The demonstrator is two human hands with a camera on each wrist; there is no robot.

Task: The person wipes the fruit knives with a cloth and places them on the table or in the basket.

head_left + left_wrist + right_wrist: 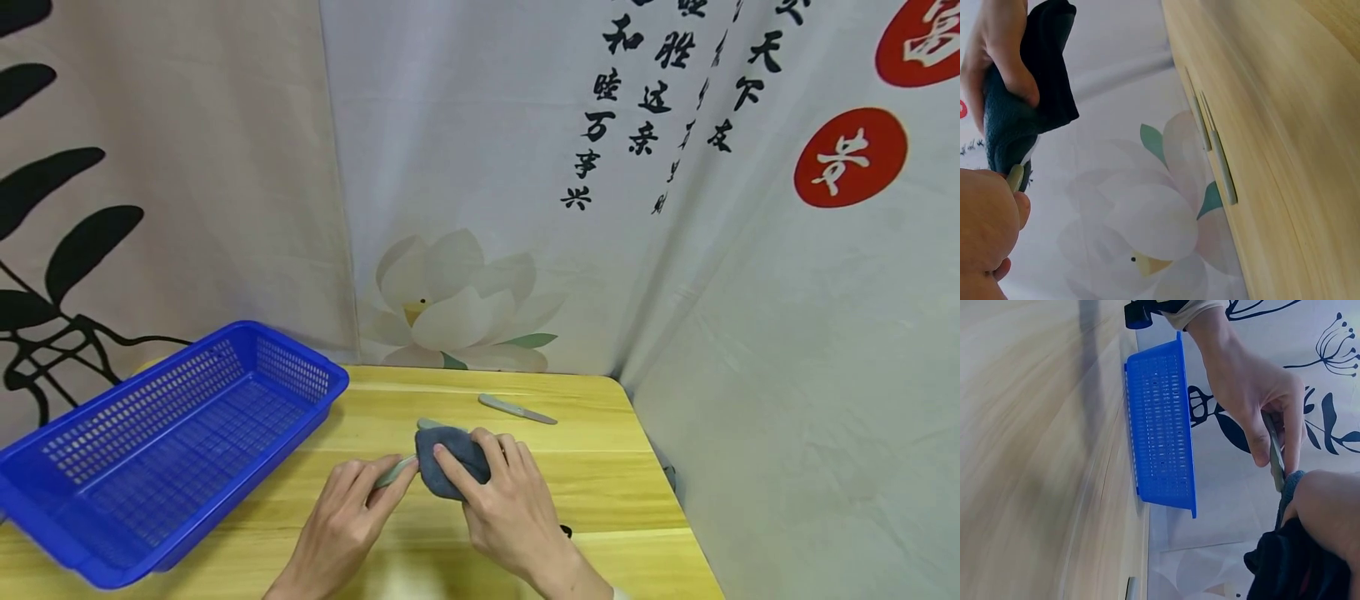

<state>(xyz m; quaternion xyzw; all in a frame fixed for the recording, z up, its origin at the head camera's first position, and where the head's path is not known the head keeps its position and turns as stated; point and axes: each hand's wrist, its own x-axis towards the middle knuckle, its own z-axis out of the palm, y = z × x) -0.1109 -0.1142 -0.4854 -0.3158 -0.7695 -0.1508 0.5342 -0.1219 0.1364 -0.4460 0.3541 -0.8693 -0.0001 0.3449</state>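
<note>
Between finger and thumb, my left hand point(341, 508) pinches the pale green handle of a knife point(1274, 450). My right hand point(510, 500) grips a folded dark blue-grey cloth point(442, 467), which wraps the blade and hides most of it. In the left wrist view, the held knife and cloth are raised above the table. Two similar knives lie on the tabletop beyond the hands: one knife point(517, 409) in full sight, the other knife point(1225, 167) partly behind the cloth in the head view.
A blue perforated plastic basket point(176, 546) stands on the left of the wooden table point(600, 467). Printed curtains point(480, 167) hang close behind the table and along its right side.
</note>
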